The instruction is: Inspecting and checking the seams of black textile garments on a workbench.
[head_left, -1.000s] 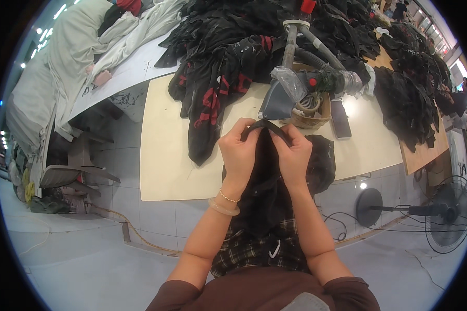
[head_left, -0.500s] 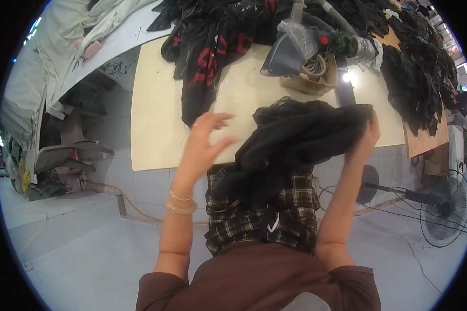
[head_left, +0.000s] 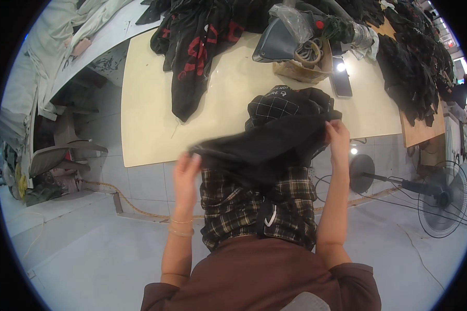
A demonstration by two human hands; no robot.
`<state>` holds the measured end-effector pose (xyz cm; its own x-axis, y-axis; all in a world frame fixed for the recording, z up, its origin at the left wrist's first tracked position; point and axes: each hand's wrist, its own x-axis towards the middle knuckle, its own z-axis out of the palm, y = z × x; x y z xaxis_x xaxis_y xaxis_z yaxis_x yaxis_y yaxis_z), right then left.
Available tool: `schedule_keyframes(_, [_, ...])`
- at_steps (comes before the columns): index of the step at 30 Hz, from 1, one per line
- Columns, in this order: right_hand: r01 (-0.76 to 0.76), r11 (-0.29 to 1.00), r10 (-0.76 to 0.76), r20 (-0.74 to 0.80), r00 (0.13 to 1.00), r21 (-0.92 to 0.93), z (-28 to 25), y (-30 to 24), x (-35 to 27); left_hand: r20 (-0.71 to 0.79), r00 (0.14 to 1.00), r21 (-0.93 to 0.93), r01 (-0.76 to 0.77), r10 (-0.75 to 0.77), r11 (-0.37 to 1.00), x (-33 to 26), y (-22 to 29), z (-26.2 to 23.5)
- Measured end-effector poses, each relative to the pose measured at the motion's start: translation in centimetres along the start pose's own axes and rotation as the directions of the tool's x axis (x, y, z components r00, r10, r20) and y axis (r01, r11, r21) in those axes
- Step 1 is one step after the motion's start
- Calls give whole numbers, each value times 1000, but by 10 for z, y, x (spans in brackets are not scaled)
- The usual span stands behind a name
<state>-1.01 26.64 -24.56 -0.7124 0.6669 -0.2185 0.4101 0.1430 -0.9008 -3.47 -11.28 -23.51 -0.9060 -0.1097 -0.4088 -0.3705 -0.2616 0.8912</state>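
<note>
A black garment [head_left: 275,142] stretches between my two hands, over my lap and the front edge of the cream table [head_left: 150,114]. My left hand [head_left: 186,171] pinches its left end, slightly blurred. At its right end, my right hand [head_left: 338,137] grips the cloth between thumb and fingers. The far part of the garment lies bunched on the tabletop and shows a white grid print with small lettering. Its lower folds hang over my plaid trousers [head_left: 228,207].
Dark garments with red print [head_left: 194,57] hang over the table at the back left. A box with tape rolls [head_left: 308,67] and a phone [head_left: 341,83] lie farther back. More dark clothes [head_left: 407,78] are piled at right, above a standing fan [head_left: 443,199]. A chair [head_left: 67,150] stands left.
My left hand has moved down and taken hold of the garment's left end. My right hand has come lower and inward, and the cloth is now spread between both hands.
</note>
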Motion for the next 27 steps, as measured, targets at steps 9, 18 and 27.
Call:
schedule_keyframes(9, [190,963,-185,-43,982,190,19,-49,21,-28,774,550,-517,633,656,62,76,-19])
schedule_keyframes(18, [322,938,-345,441,829,129,83,-99,-72,489,743,215,-610,456,763,8,17,78])
schedule_keyframes(27, [574,810,-425,552,717,-123,113,-98,-53,821,457,325,-867,341,378,-5,14,89])
